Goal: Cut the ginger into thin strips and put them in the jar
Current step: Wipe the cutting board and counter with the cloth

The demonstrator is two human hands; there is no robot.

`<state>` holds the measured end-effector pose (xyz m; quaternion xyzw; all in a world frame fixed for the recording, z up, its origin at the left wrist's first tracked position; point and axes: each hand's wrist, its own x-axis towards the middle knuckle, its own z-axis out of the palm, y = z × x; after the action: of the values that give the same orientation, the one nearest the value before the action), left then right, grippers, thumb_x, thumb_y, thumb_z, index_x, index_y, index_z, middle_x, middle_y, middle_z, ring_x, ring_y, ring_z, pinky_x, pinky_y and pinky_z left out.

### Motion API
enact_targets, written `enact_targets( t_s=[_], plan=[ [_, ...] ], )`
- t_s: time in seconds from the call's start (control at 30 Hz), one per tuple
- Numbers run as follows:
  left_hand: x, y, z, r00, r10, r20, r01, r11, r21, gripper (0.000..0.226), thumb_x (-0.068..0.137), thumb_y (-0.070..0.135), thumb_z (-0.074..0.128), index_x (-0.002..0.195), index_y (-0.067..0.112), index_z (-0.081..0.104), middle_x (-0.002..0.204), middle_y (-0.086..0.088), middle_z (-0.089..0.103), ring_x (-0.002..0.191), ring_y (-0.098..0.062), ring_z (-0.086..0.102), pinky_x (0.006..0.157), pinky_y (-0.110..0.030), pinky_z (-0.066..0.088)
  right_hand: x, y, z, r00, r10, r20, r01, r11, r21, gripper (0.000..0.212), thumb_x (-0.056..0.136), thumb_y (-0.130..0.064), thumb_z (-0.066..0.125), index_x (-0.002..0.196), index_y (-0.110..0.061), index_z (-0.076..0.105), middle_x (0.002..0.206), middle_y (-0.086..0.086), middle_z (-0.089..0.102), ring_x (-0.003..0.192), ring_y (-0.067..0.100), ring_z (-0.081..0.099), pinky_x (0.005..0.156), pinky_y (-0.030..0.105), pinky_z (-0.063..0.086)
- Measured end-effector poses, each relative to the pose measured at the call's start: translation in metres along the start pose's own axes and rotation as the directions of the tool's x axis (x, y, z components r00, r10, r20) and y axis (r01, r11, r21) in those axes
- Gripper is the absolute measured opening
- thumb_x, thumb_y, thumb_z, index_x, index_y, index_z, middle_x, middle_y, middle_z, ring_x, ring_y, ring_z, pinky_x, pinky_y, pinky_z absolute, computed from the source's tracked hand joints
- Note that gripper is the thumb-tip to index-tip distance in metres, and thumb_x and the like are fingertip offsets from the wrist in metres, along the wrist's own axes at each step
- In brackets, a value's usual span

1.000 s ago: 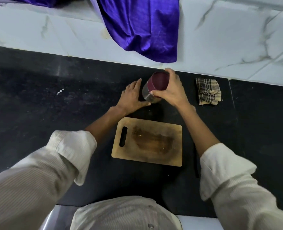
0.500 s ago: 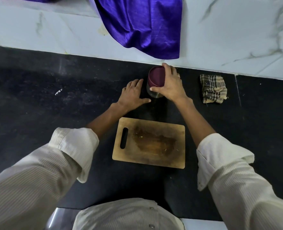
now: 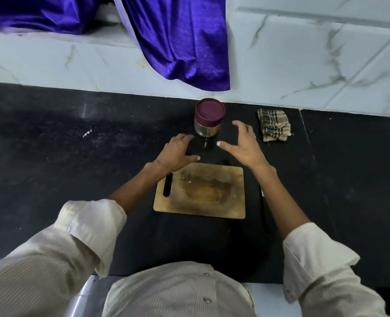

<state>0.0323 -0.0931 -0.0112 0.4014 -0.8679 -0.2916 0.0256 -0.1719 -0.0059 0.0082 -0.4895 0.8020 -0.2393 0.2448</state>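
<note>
Nearest the person, a wooden cutting board (image 3: 203, 191) lies flat on the black table (image 3: 52, 170), its slot handle to the left. The board carries a dark stain and a few pale scraps, too small to name. Along its right edge lies a dark knife (image 3: 264, 211), partly hidden under the right forearm.

Just past the board's far edge, both hands hover. The left hand (image 3: 178, 153) is spread, palm down, fingers relaxed and thumb reaching toward the middle; it holds nothing, and whether it touches the table I cannot tell. The right hand (image 3: 243, 143) is open too, fingers loosely curved as if cupped, thumb stretched left, gripping nothing and standing clear of the jar.

Between and just beyond the hands stands the jar (image 3: 208, 117), upright, with a maroon lid (image 3: 210, 110) closed on a clear glass body. What is inside cannot be made out through the glass. No label or writing can be read on it.

To the right of the jar lies a crumpled checked cloth (image 3: 274, 125). Behind everything rises the white marble-tiled wall (image 3: 315, 65), with a shiny purple cloth (image 3: 182, 42) hanging over it above the jar.
</note>
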Motion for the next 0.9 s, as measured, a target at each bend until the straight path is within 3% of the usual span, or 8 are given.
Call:
enact_targets(
  t_s=[0.17, 0.33, 0.43, 0.53, 0.7, 0.9],
  plan=[
    [-0.005, 0.036, 0.022, 0.990, 0.138, 0.026, -0.139, 0.990, 0.039, 0.053, 0.087, 0.028, 0.068, 0.134, 0.012, 0.050, 0.136, -0.009, 0.049, 0.125, -0.023, 0.047, 0.105, -0.040, 0.040, -0.033, 0.036, -0.008, 0.999, 0.044, 0.008, -0.045, 0.998, 0.035, 0.057, 0.089, -0.038, 0.071, 0.138, -0.016, 0.050, 0.142, 0.012, 0.044, 0.132, 0.027, 0.044, 0.106, 0.037, 0.039],
    [0.025, 0.086, 0.042, 0.982, 0.185, -0.028, -0.185, 0.983, 0.012, 0.016, 0.085, 0.023, 0.071, 0.096, 0.012, 0.069, 0.104, -0.003, 0.064, 0.092, -0.016, 0.060, 0.081, -0.034, 0.051, -0.035, 0.076, -0.035, 0.986, 0.027, -0.163, -0.027, 1.000, 0.005, 0.014, 0.090, -0.023, 0.071, 0.101, -0.016, 0.073, 0.108, 0.002, 0.069, 0.103, 0.015, 0.062, 0.085, 0.024, 0.043],
    [0.054, 0.119, 0.050, 0.982, 0.183, -0.034, -0.183, 0.983, 0.018, 0.011, 0.085, 0.021, 0.071, 0.088, 0.011, 0.072, 0.096, -0.005, 0.067, 0.084, -0.017, 0.063, 0.074, -0.035, 0.053, -0.025, 0.099, -0.052, 0.971, 0.058, -0.233, -0.047, 0.998, 0.052, 0.005, 0.089, -0.018, 0.072, 0.091, -0.015, 0.076, 0.098, -0.001, 0.074, 0.093, 0.015, 0.067, 0.085, 0.030, 0.051],
    [0.088, 0.145, 0.059, 0.983, 0.178, -0.039, -0.177, 0.984, 0.031, 0.014, 0.088, 0.021, 0.067, 0.095, 0.011, 0.073, 0.099, -0.007, 0.069, 0.089, -0.020, 0.064, 0.079, -0.036, 0.053, -0.005, 0.126, -0.068, 0.968, 0.083, -0.239, -0.071, 0.996, 0.057, 0.010, 0.091, -0.020, 0.070, 0.094, -0.013, 0.077, 0.098, 0.002, 0.075, 0.094, 0.019, 0.068, 0.086, 0.038, 0.053],
    [0.144, 0.174, 0.074, 0.978, 0.206, -0.022, -0.203, 0.975, 0.092, 0.040, 0.090, 0.022, 0.062, 0.127, 0.010, 0.059, 0.125, -0.013, 0.060, 0.115, -0.028, 0.056, 0.097, -0.037, 0.044, 0.045, 0.164, -0.096, 0.957, 0.177, -0.230, -0.151, 0.981, 0.125, 0.025, 0.092, -0.023, 0.067, 0.113, -0.010, 0.072, 0.111, 0.009, 0.072, 0.105, 0.025, 0.066, 0.094, 0.040, 0.051],
    [0.200, 0.182, 0.090, 0.989, 0.145, 0.033, -0.148, 0.974, 0.172, 0.058, 0.085, 0.025, 0.063, 0.138, 0.012, 0.045, 0.137, -0.014, 0.047, 0.122, -0.034, 0.047, 0.099, -0.049, 0.043, 0.110, 0.191, -0.104, 0.930, 0.292, -0.222, -0.280, 0.956, 0.084, 0.038, 0.095, -0.033, 0.063, 0.118, -0.002, 0.066, 0.116, 0.018, 0.067, 0.109, 0.033, 0.062, 0.088, 0.038, 0.048]
  ],
)
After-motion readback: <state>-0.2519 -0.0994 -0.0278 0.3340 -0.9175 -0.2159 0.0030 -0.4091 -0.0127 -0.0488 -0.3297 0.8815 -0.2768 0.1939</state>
